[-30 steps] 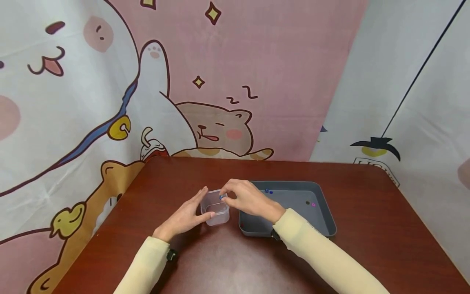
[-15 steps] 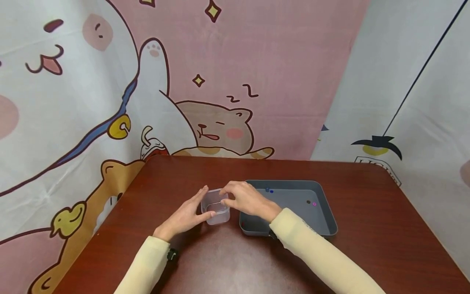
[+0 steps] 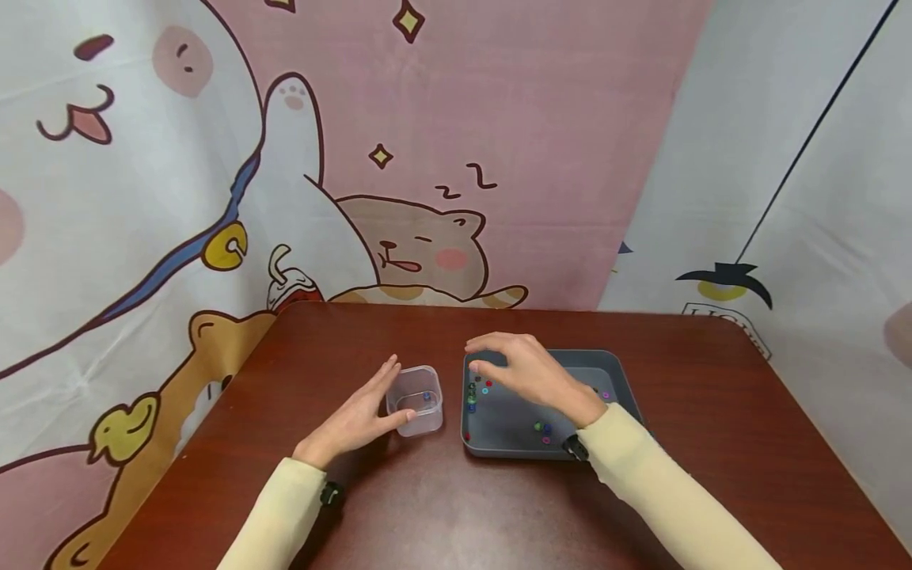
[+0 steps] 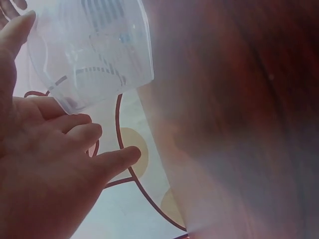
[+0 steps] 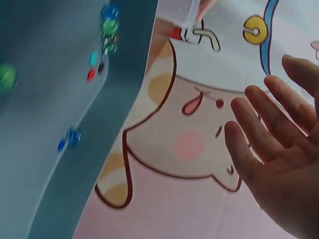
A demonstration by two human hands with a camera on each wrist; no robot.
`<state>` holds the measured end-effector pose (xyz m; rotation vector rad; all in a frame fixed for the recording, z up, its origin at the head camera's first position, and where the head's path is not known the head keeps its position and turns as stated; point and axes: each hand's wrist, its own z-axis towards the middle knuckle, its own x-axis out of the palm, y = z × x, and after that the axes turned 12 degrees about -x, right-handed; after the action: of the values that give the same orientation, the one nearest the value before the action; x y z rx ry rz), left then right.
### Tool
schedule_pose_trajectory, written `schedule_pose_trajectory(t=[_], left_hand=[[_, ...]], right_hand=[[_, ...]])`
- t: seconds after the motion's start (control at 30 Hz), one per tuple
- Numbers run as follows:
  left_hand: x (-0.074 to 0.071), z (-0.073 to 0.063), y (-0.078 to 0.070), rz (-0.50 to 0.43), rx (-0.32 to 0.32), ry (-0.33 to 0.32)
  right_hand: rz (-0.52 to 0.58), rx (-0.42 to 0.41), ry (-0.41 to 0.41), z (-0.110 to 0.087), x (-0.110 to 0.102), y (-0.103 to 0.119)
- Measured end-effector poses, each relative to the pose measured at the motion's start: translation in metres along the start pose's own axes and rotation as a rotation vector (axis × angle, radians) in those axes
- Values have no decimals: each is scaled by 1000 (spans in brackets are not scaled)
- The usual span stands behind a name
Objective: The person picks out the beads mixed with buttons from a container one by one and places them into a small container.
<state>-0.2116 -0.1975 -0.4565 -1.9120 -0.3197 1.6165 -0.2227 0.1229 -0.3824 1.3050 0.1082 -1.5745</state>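
My left hand [image 3: 356,416] rests at a small clear plastic box [image 3: 420,425], straight fingers along its left side and thumb across its near side. In the left wrist view the thumb and index finger lie right at the box wall [image 4: 109,55]. One small blue bead [image 3: 427,397] lies inside the box. My right hand [image 3: 530,372], fingers loosely extended and holding nothing, hovers over the left part of a grey tray [image 3: 506,454]. Several small green and blue beads [image 3: 472,392] line the tray's left side. The hand hides some of the tray floor.
A green bead [image 3: 538,427] and a pink ring [image 3: 546,440] lie near the tray's front wall. A red bead [image 3: 466,437] sits in its near left corner. Everything stands on a dark red-brown table [image 3: 342,340], with a printed cartoon curtain [image 3: 570,158] behind it.
My right hand has let go of a blue bead, which now lies in the box, and has moved right over the tray. The left hand stays at the box.
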Motion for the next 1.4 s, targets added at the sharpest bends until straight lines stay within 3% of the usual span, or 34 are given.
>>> schedule_pose_trajectory(t=[0.27,0.53,0.9,1.4], left_hand=[[-4,-3,0,-15,-1,10],[-5,-2,-4,-34,-23,14],[-3,3,-2,-8,9,-15],[1,6,-5,1,-8,17]], right_hand=[[8,46,4,-33,-26,-14],[-40,54,25,-65,-36,-27],[-135,32,97,-95,-18,-38],[-125,82,109,-115,0,-57]])
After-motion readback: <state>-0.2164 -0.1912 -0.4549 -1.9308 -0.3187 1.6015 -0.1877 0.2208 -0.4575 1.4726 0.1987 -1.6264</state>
